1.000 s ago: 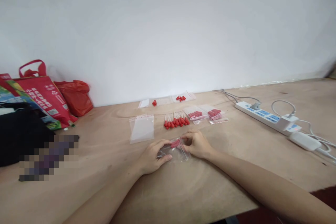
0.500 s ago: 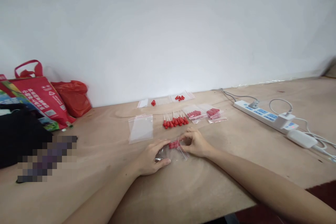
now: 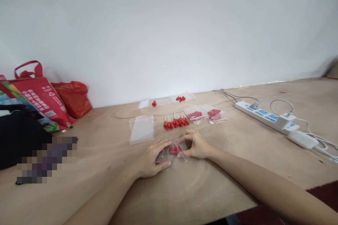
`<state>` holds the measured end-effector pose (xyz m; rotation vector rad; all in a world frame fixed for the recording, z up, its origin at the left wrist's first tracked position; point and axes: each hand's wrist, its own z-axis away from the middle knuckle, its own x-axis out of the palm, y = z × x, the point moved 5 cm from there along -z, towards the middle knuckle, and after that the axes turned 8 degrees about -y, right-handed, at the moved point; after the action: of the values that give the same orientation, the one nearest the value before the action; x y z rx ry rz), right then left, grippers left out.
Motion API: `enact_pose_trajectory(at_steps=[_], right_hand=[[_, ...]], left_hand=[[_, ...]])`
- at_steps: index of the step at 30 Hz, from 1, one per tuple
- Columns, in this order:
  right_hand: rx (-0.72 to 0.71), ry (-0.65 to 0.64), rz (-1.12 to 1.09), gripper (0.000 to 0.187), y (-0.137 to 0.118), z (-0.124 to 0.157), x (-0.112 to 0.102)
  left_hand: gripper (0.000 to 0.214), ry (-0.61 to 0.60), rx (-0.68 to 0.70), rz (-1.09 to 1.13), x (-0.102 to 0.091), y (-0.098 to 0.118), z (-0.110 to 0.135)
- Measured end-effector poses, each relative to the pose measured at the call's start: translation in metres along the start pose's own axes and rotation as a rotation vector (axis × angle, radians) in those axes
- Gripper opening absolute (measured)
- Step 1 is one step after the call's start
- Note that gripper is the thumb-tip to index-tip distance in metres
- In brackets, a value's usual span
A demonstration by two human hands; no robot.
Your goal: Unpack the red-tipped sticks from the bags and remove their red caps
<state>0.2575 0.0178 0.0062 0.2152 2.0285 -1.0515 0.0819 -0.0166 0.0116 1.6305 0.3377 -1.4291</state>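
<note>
Clear bag: the clear bag [image 3: 182,161], near the middle of the table [image 3: 211,190], lies between the two hands; it is the centre of the clock used here.
Red pieces: a few red pieces [image 3: 173,150] show through its film, close to the right thumb.
Left hand: the left hand [image 3: 151,159], at nine o'clock, has thumb and fingers widely parted around the bag's left end; whether they pinch the film cannot be told.
Right hand: the right hand [image 3: 197,145], between two and three, makes a narrower curve, holding the bag's right end near its red seal line.
Flat bags: overlapping flat bags [image 3: 141,130] lie at ten.
Red-tipped sticks: a row of red-tipped sticks [image 3: 176,122] at twelve, heads towards the person.
Filled bags: filled bags [image 3: 195,115] with red contents, in two groups, between one and two.
Back row: farther off at twelve, near the wall [image 3: 169,35], thin pale sticks [image 3: 164,101] and a bag of small red parts [image 3: 181,98].
Power strip: the white power strip [image 3: 261,115] sits at two, cables trailing.
Shopping bag: the red shopping bag [image 3: 39,95] stands at ten, beside a red plastic bag [image 3: 73,98].
</note>
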Motion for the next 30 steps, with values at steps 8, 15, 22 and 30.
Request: enact_pose_trajectory(at_steps=[8, 15, 22, 30], right_hand=[[-0.001, -0.034, 0.062, 0.023, -0.010, -0.001, -0.002], [0.072, -0.046, -0.121, 0.024, 0.003, 0.005, -0.015], [0.025, -0.078, -0.003, 0.019, -0.006, -0.002, -0.005], [0.162, -0.208, -0.152, 0.021, 0.011, 0.006, -0.018]], left_hand=[[0.060, -0.021, -0.008, -0.019, 0.000, 0.001, 0.000], [0.057, 0.020, -0.037, -0.030, -0.008, -0.002, 0.003], [0.054, 0.034, -0.002, -0.008, -0.009, 0.001, 0.002], [0.053, 0.026, -0.009, 0.002, -0.010, 0.002, 0.002]])
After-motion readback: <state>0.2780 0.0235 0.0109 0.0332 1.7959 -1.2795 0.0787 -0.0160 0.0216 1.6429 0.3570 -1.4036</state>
